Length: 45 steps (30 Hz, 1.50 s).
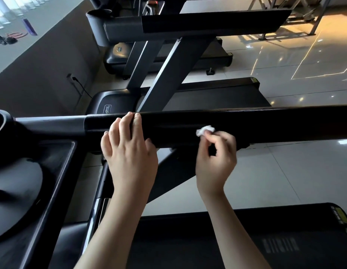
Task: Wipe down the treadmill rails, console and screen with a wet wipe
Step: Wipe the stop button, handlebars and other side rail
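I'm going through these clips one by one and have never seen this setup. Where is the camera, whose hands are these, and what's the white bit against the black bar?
There is no robot here. The single picture comes from a camera worn on a person's head, looking down at their own bare hands. They are standing on a treadmill in a gym. The black bar across the middle is its side rail, and the console is at the left edge. The left hand rests on the rail with its fingers laid up over it. The right hand pinches a small crumpled wet wipe against the rail. More treadmills stand beyond.
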Each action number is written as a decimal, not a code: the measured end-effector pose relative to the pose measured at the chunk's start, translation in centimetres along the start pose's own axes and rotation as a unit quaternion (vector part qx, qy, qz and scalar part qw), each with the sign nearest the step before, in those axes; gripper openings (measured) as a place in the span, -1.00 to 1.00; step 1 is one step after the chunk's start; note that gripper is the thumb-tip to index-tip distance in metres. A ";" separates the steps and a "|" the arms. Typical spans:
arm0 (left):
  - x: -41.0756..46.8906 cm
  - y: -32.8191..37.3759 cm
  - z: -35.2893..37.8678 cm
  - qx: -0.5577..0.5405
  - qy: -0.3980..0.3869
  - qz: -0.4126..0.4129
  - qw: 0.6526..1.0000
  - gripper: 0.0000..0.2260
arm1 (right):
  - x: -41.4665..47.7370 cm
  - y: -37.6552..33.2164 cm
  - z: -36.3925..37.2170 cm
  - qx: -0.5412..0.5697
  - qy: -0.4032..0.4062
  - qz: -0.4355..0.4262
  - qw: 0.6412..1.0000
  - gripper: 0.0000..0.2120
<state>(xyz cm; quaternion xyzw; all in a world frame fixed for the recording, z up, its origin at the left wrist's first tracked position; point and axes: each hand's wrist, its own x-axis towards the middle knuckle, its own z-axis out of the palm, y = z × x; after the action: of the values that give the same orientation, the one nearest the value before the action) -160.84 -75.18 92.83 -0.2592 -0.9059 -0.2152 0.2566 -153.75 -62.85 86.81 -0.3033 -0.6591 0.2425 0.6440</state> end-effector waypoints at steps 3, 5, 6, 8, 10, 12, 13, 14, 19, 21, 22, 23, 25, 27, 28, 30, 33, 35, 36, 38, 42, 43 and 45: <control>0.5 0.9 -0.2 -0.014 -0.008 0.038 0.999 -0.54 | -0.3 -0.2 -0.5 -0.001 0.015 0.073 0.997 -0.96; 1.0 1.7 0.0 -0.030 -0.018 0.053 0.998 -0.55 | -1.0 -0.8 -0.3 0.000 -0.027 0.069 0.997 -0.93; 1.3 2.1 0.2 -0.039 -0.022 0.055 0.997 -0.56 | -1.2 -0.9 -0.2 -0.001 -0.050 0.056 0.997 -0.92; 1.6 2.6 0.8 -0.051 -0.021 0.058 0.997 -0.59 | -1.2 -0.3 -0.5 0.005 -0.064 0.054 0.996 -0.90; 1.5 2.5 1.4 -0.050 -0.008 0.071 0.996 -0.60 | -0.9 0.7 -1.0 0.011 -0.026 0.088 0.996 -0.91; 1.4 2.2 1.7 -0.044 0.008 0.083 0.996 -0.61 | -0.9 1.0 -1.2 0.008 0.002 0.107 0.994 -0.93; 1.3 2.1 1.8 -0.043 0.012 0.085 0.995 -0.61 | -1.1 0.8 -1.1 0.009 -0.003 0.099 0.995 -0.94; 1.2 2.2 1.9 -0.044 0.014 0.081 0.996 -0.61 | -1.4 0.8 -0.9 0.011 -0.022 0.082 0.996 -0.94; 1.1 2.5 2.0 -0.051 0.023 0.072 0.996 -0.63 | -0.1 0.9 -1.1 0.017 -0.015 0.053 0.998 -0.92; 1.1 2.5 2.0 -0.050 0.022 0.069 0.996 -0.63 | 0.5 0.9 -1.1 0.024 0.025 0.058 0.998 -0.94; 1.1 2.6 2.1 -0.049 0.020 0.069 0.996 -0.63 | 0.5 0.7 -1.0 0.025 0.024 0.045 0.998 -0.95; 1.2 2.6 2.1 -0.048 0.020 0.070 0.996 -0.63 | 0.3 0.4 -0.7 0.027 0.009 0.025 0.999 -0.97; 1.1 2.6 2.1 -0.047 0.021 0.071 0.996 -0.63 | 0.0 0.0 -0.5 0.035 -0.032 -0.014 0.999 -0.96; 1.1 2.6 2.1 -0.048 0.024 0.071 0.996 -0.63 | 0.5 0.5 -0.7 0.028 -0.023 -0.018 0.999 -0.96; 1.1 2.6 2.1 -0.049 0.024 0.072 0.996 -0.63 | 0.8 0.9 -0.8 0.024 0.001 -0.002 1.000 -0.96; 1.1 2.6 2.1 -0.049 0.024 0.071 0.996 -0.63 | 1.3 1.3 -1.1 0.029 0.055 0.049 0.997 -0.97; 1.2 2.6 2.1 -0.046 0.024 0.069 0.996 -0.63 | 0.6 0.9 -0.7 0.033 0.037 0.040 0.998 -0.96; 1.1 2.7 2.2 -0.048 0.022 0.068 0.996 -0.63 | 0.0 0.7 -0.7 0.026 -0.021 0.002 0.999 -0.94; 1.1 2.7 2.2 -0.047 0.022 0.067 0.996 -0.62 | 0.1 0.8 -0.9 0.021 -0.033 -0.004 0.999 -0.93; 1.1 2.7 2.2 -0.048 0.021 0.066 0.996 -0.62 | 0.3 1.6 -1.1 0.014 -0.009 0.025 1.000 -0.93; 1.0 2.7 2.2 -0.048 0.022 0.067 0.996 -0.62 | -0.2 1.7 -1.1 0.012 0.037 0.109 0.993 -0.95; 1.0 2.7 2.2 -0.047 0.022 0.068 0.996 -0.62 | -0.6 1.5 -1.0 0.017 0.015 0.100 0.995 -0.94; 1.0 2.7 2.2 -0.047 0.022 0.067 0.996 -0.61 | -1.1 1.3 -1.1 0.033 -0.033 0.066 0.997 -0.92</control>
<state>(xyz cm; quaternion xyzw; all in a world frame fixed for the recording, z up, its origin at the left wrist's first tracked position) -160.77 -71.54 92.37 -0.3263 -0.8694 -0.2454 0.2781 -152.58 -62.75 85.18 -0.3161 -0.6504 0.3162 0.6140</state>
